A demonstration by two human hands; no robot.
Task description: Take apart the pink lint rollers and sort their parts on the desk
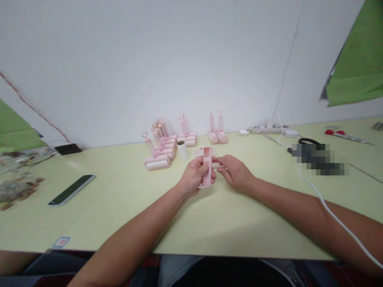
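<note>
In front of me my left hand point(196, 174) is closed around a pink lint roller point(207, 159), its hollow case turned upright and facing me. My right hand point(236, 171) pinches the roller's handle point(218, 165), which sticks out to the right of the case; the fingers partly hide it. Just behind my hands lies another pale pink piece point(197, 152), mostly covered. A white paper roll point(182, 150) with a brown core stands to the left of it. Several assembled pink lint rollers point(157, 162) rest in a row further left, handles pointing up.
Two more lint rollers point(218, 136) stand by the wall. A phone point(72, 190) lies on the left of the table, near a plastic-wrapped heap point(18, 187). At right are a power strip point(269, 130), a blurred dark object point(320, 159), red-ended tweezers point(348, 136) and a white cable point(326, 205).
</note>
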